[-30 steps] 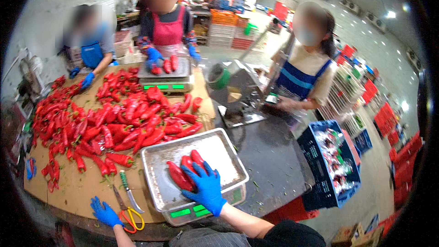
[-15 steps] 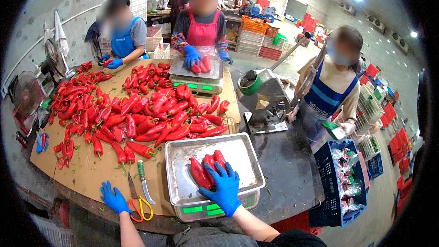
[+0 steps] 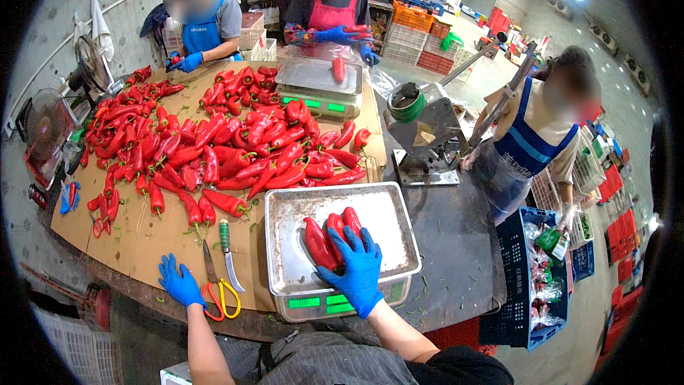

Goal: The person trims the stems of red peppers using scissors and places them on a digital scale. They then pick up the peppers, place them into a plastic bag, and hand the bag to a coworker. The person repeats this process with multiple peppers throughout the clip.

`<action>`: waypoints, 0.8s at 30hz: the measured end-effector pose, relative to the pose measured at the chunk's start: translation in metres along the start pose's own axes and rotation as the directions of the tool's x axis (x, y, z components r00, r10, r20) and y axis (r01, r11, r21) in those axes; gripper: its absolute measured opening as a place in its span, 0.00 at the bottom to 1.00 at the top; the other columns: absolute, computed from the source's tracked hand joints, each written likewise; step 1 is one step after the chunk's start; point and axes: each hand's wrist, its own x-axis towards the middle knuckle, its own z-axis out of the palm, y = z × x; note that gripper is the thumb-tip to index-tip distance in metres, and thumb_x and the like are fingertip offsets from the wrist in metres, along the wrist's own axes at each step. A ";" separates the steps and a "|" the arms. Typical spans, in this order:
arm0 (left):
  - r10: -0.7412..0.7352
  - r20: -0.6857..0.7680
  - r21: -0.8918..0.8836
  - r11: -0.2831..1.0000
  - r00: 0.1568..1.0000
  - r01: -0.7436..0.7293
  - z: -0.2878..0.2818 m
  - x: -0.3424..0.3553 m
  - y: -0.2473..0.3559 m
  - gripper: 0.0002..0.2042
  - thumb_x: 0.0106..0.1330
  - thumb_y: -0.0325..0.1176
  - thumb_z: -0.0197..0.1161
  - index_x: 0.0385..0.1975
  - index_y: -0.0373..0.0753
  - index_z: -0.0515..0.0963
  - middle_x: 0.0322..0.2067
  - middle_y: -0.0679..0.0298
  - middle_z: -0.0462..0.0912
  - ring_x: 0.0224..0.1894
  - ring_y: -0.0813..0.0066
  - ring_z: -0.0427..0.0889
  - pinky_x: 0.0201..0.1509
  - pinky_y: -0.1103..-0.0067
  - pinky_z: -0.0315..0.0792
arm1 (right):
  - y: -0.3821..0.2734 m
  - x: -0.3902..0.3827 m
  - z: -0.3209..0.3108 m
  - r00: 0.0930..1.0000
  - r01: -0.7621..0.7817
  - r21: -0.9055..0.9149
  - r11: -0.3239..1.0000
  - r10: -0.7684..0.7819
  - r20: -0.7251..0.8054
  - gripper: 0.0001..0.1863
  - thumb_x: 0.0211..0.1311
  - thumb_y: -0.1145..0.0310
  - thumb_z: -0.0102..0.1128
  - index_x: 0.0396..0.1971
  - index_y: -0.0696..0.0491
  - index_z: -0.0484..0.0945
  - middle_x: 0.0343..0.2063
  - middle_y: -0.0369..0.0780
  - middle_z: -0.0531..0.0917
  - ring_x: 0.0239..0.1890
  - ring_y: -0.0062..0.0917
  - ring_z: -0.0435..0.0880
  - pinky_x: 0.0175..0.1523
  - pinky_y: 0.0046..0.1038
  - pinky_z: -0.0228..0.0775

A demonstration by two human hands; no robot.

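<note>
My right hand (image 3: pixel 355 271), in a blue glove, is closed over red peppers (image 3: pixel 318 242) lying side by side on the steel pan of a digital scale (image 3: pixel 392 242). Its fingers reach across them, and the thumb is at their near end. My left hand (image 3: pixel 181 280), also gloved in blue, lies open and flat on the cardboard near the table's front edge, holding nothing. Beside it are scissors (image 3: pixel 222 298) with red and yellow handles and a green-handled knife (image 3: pixel 226 249) with a curved blade.
A large heap of red peppers (image 3: pixel 214 150) spreads over the cardboard. Across the table, a person in a pink apron (image 3: pixel 335 14) stands behind a second scale (image 3: pixel 317 78). To the right are a metal device (image 3: pixel 427 142), another person (image 3: pixel 531 142) and a blue crate (image 3: pixel 502 292) of bagged goods.
The person opposite has lifted peppers off the second scale, leaving one on it. The person at right has lowered a green-and-white pack into the blue crate. My hands keep their places; the view has shifted.
</note>
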 end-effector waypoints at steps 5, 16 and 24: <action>-0.008 0.004 0.013 1.000 1.000 0.008 -0.002 0.001 0.004 0.20 0.63 0.34 0.51 0.56 0.45 0.68 0.61 0.62 0.62 0.64 0.60 0.57 0.66 0.57 0.44 | 0.000 0.000 -0.001 1.000 0.001 -0.005 1.000 -0.001 0.000 0.41 0.36 0.48 0.69 0.57 0.38 0.67 0.55 0.42 0.68 0.59 0.47 0.60 0.56 0.44 0.51; -0.006 -0.006 0.030 1.000 1.000 0.006 0.000 0.002 0.004 0.19 0.62 0.33 0.51 0.55 0.45 0.69 0.61 0.62 0.63 0.64 0.60 0.58 0.66 0.57 0.45 | 0.000 0.001 0.000 1.000 -0.004 0.001 1.000 0.004 0.000 0.41 0.35 0.47 0.69 0.56 0.38 0.68 0.55 0.41 0.68 0.58 0.49 0.60 0.56 0.44 0.51; -0.013 -0.001 0.021 1.000 1.000 0.013 -0.003 0.001 0.004 0.20 0.62 0.32 0.52 0.55 0.45 0.69 0.61 0.61 0.62 0.64 0.60 0.59 0.66 0.57 0.45 | 0.000 0.001 -0.001 1.000 -0.001 -0.004 1.000 0.001 0.009 0.41 0.36 0.47 0.69 0.56 0.38 0.68 0.55 0.41 0.68 0.58 0.48 0.60 0.56 0.44 0.52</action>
